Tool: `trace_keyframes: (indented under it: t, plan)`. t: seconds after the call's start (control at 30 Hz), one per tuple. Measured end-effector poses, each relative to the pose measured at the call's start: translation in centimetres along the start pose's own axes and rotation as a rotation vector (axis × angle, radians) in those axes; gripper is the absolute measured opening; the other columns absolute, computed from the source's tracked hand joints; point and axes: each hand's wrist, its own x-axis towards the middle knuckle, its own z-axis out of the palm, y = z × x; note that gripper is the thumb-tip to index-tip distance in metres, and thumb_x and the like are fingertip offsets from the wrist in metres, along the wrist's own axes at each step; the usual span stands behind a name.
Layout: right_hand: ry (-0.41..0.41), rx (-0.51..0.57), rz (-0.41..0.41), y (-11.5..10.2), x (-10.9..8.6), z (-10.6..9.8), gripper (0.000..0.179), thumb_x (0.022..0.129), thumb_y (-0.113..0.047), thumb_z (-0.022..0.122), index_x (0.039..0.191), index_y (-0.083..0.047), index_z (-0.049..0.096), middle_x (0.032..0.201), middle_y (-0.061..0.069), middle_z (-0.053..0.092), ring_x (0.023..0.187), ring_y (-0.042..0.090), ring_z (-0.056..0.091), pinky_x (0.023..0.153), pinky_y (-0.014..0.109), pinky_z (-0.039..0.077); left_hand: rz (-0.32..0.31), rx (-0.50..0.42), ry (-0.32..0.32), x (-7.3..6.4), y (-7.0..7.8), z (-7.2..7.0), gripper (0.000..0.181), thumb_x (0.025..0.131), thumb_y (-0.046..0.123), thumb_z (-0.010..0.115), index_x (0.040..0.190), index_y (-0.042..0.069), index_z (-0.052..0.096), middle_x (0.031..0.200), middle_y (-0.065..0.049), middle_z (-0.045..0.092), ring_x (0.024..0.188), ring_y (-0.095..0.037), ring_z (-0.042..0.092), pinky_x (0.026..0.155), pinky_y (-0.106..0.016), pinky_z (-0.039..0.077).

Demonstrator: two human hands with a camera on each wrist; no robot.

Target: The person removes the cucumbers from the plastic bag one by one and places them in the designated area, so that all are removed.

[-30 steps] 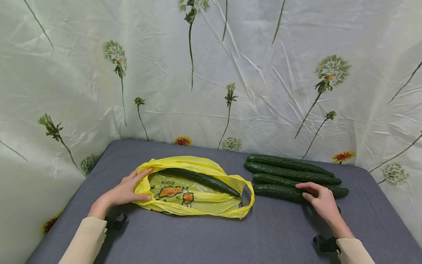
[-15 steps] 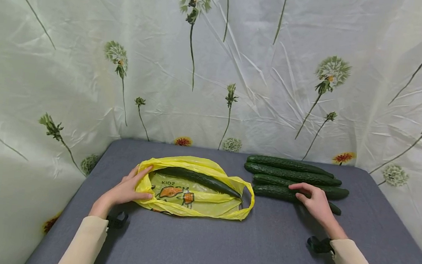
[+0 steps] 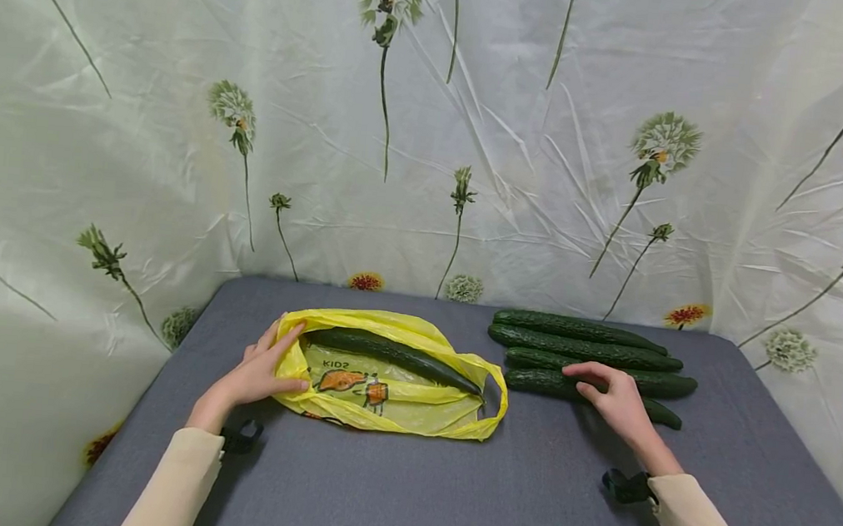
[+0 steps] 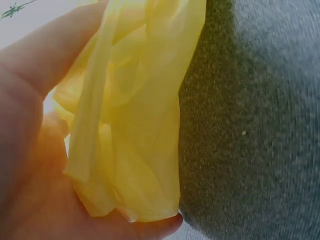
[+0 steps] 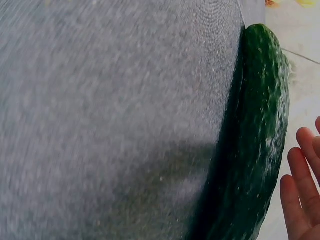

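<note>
A yellow plastic bag with printing lies on its side, its mouth spread towards me. Inside it rests a long dark green cucumber. My left hand grips the bag's left end, thumb at the near edge and fingers at the far edge. In the left wrist view, bunched yellow plastic sits between thumb and fingers. My right hand hovers over the nearest cucumber of a row, thumb and forefinger apart. Loosely spread fingers show beside that cucumber in the right wrist view.
Behind the nearest cucumber lie several more, such as the farthest cucumber, side by side at the back right. The table has a grey cloth cover. A white curtain with dandelion prints hangs behind it.
My right hand has slid left along the nearest cucumber, uncovering its right end. My left hand has shifted slightly right with the bag's left end; the cucumber inside shows a little more.
</note>
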Motion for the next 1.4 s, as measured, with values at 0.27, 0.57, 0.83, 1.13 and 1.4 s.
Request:
trace_keyframes:
  t: [0.27,0.57,0.83,1.13,1.4]
  plan:
    - [-0.028,0.029,-0.003,-0.7,0.4,0.9,0.024,0.090,0.006,0.061,0.111,-0.003,0.069,0.111,0.013,0.067,0.103,0.034,0.061,0.081,0.048,0.049,-0.016,0.013,0.004,0.3,0.2,0.2,0.094,0.084,0.034,0.074,0.152,0.001,0.017,0.153,-0.031,-0.007,0.128,-0.066,-0.003,0.093,-0.078,0.005]
    - [-0.064,0.098,-0.043,-2.1,1.0,1.8,0.024,0.090,0.006,0.060,0.112,-0.001,0.068,0.111,0.013,0.067,0.103,0.030,0.061,0.083,0.037,0.050,-0.082,0.025,-0.015,0.5,0.3,0.3,0.096,0.084,0.035,0.074,0.153,0.003,0.014,0.150,-0.036,-0.005,0.123,-0.072,-0.001,0.091,-0.080,0.011]
    - [-0.096,0.156,-0.065,-3.1,1.6,2.6,0.024,0.091,0.005,0.060,0.114,0.001,0.067,0.113,0.015,0.066,0.104,0.033,0.061,0.082,0.036,0.050,-0.105,0.025,-0.040,0.7,0.3,0.2,0.098,0.084,0.035,0.073,0.153,0.003,0.013,0.149,-0.038,-0.003,0.121,-0.073,0.004,0.088,-0.080,0.018]
    - [-0.124,0.196,-0.114,-4.7,2.8,3.8,0.024,0.093,0.003,0.058,0.116,0.001,0.066,0.115,0.015,0.065,0.106,0.032,0.060,0.086,0.041,0.049,-0.091,0.023,-0.038,0.9,0.5,0.0,0.098,0.084,0.036,0.073,0.153,0.004,0.012,0.148,-0.039,-0.003,0.120,-0.074,0.006,0.087,-0.080,0.021]
    - [-0.158,0.275,-0.163,-6.9,3.9,5.1,0.023,0.094,0.002,0.057,0.116,0.001,0.066,0.115,0.015,0.065,0.106,0.039,0.058,0.088,0.040,0.048,-0.087,0.025,-0.034,1.0,0.4,-0.1,0.098,0.084,0.036,0.073,0.153,0.003,0.012,0.148,-0.039,-0.001,0.120,-0.074,0.009,0.087,-0.079,0.022]
